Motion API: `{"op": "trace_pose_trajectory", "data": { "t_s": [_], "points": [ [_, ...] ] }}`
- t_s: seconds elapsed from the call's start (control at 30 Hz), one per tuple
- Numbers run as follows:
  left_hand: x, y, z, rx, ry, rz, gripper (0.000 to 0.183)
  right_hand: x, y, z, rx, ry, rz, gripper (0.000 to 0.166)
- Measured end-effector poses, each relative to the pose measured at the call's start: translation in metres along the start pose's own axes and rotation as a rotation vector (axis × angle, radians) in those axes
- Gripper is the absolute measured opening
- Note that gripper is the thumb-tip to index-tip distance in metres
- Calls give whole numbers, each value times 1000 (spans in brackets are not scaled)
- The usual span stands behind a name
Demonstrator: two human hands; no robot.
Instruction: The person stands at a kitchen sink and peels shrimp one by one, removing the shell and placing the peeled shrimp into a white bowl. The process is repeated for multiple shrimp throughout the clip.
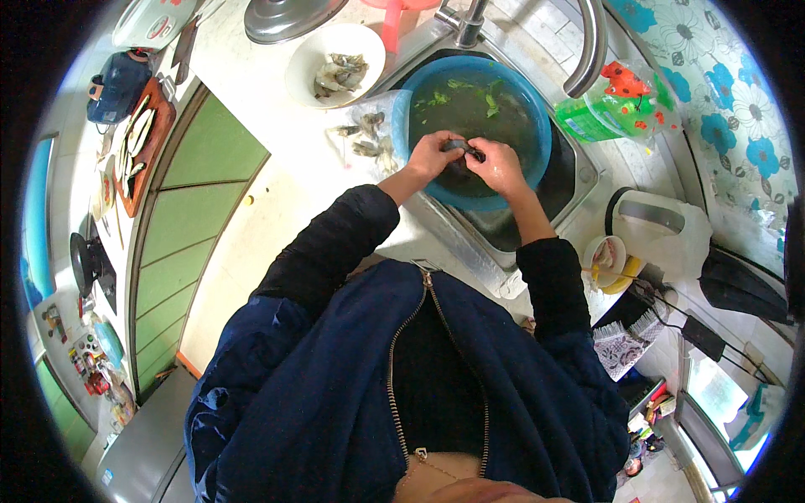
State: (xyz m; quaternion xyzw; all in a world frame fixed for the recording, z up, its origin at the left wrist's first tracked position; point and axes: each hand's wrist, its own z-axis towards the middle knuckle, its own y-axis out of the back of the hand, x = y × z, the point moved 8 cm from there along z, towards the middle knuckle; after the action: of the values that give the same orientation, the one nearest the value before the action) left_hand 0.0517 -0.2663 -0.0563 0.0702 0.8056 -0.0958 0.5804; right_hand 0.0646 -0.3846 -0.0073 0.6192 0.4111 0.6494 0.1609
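A grey shrimp point(458, 146) is pinched between my two hands, above a blue plastic basin point(542, 119) of murky water. My left hand point(434, 155) grips one end of the shrimp, while my right hand point(497, 165) has its fingertips on the darker end. Green leaf scraps point(492, 104) float at the far side of the water. Left of the basin, more shrimp point(371, 141) lie on a clear plastic bag point(385, 113) on the counter. Behind them a white bowl point(299, 69) contains several grey shrimp point(339, 75).
The basin sits in a steel sink point(569, 182) below a curved faucet point(590, 50). A green bottle point(585, 119) and a white jug point(660, 226) stand to the right. A metal lid point(286, 19) lies at the back. Sliced eggplant covers a cutting board point(160, 126) at far left.
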Motion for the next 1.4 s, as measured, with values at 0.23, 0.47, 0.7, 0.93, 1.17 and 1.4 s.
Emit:
{"op": "trace_pose_trajectory", "data": {
  "t_s": [0.23, 0.47, 0.7, 0.93, 1.17, 1.4],
  "points": [
    [0, -11, -6, 103, 36, -348, 19, -23, -12, 4, 104, -87, 521, 17],
    [-8, -17, -8, 146, 22, -346, 20, -59, -11, 0, -124, -377, 795, 16],
    [4, -13, -10, 80, 122, -474, 20, -92, 10, -9, -349, -591, 1051, 14],
    [-12, -2, -9, -46, -153, -66, 28, -47, -7, -8, 86, -439, 969, 16],
    [-37, 2, -15, -175, -203, 464, 25, -25, 5, -2, 55, -407, 885, 25],
    [-42, -2, -17, -208, -269, 538, 23, -16, -1, 7, -29, -151, 321, 41]
  ]
}}
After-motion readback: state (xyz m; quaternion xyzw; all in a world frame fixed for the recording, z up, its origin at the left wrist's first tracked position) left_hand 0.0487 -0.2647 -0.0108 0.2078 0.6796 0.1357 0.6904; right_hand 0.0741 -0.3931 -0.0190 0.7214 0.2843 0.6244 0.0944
